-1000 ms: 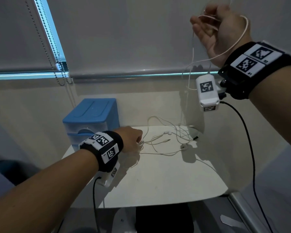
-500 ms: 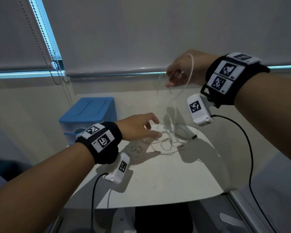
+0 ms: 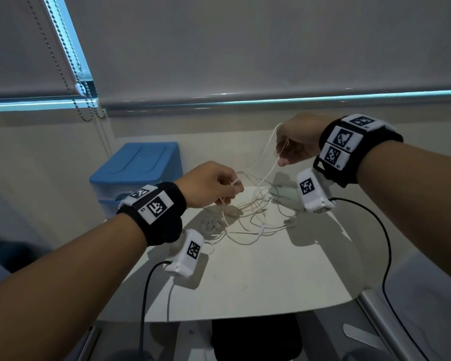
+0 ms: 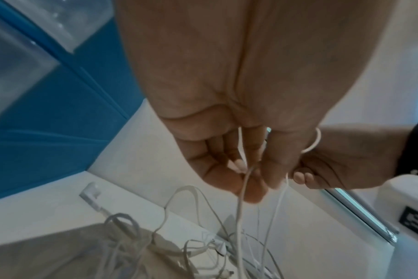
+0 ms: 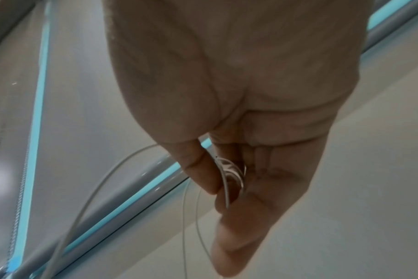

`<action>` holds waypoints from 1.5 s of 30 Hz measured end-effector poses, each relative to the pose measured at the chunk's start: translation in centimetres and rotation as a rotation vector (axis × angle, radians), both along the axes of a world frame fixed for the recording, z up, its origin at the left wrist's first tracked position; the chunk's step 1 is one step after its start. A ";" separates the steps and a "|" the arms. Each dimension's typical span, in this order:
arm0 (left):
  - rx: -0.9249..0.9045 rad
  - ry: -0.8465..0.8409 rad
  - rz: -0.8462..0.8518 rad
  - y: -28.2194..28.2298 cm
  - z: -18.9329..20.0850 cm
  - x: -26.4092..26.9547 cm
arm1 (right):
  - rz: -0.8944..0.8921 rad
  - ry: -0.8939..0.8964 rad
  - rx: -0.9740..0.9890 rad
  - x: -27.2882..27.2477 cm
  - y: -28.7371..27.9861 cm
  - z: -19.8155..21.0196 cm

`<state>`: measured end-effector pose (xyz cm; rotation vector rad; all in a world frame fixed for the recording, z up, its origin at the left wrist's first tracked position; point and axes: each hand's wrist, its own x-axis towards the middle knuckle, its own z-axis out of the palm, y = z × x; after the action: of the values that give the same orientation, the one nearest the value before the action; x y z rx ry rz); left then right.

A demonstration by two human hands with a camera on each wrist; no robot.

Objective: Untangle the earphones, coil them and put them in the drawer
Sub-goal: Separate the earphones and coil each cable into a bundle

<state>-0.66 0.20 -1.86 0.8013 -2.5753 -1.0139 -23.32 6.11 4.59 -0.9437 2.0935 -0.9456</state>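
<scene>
White wired earphones (image 3: 255, 220) lie in a loose tangle on the white table (image 3: 245, 282), with strands rising to both hands. My left hand (image 3: 227, 191) hovers over the tangle's left side and pinches a cable (image 4: 241, 188) between thumb and fingers. My right hand (image 3: 287, 149) is raised above the table's back and holds several cable loops (image 5: 229, 173) between thumb and fingers, strands hanging down from it. The blue drawer unit (image 3: 138, 168) stands at the table's back left; its drawers look shut.
A wall with a window ledge and roller blind runs behind the table. Bead chains (image 3: 86, 100) hang at the back left. Black sensor cables (image 3: 385, 256) trail from both wrists over the table's front edge. A dark object (image 3: 253, 337) sits under the table.
My right hand has come down from high up to just above the table, still holding cable. My left hand lifted off the table, moved right and took a strand.
</scene>
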 end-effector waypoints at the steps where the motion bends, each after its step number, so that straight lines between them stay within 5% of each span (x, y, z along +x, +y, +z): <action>1: -0.065 0.019 0.051 -0.3 0.0 -0.2 | -0.012 -0.032 -0.002 -0.2 0.1 -0.3; 6: -0.338 -0.081 0.226 -1.7 1.2 -1.6 | -0.019 -0.178 -0.005 -0.5 0.4 -2.9; 20: -0.209 -0.180 0.136 -1.9 -0.9 -0.5 | 0.012 -0.312 0.190 -1.3 1.7 -9.3; 30: -0.233 -0.476 -0.039 0.1 -2.1 0.4 | 0.038 0.470 0.213 -3.1 4.0 -8.1; 34: -0.234 -0.558 -0.074 0.7 -3.1 0.3 | 0.217 0.534 0.364 -2.1 4.2 -9.6; 45: -0.199 -0.532 -0.075 0.4 -4.3 1.4 | 0.327 0.495 0.282 0.5 3.7 -10.2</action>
<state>0.78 0.62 -6.12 1.0385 -3.1052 -0.6031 -22.80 9.84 -5.57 -1.4145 2.2844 -0.2519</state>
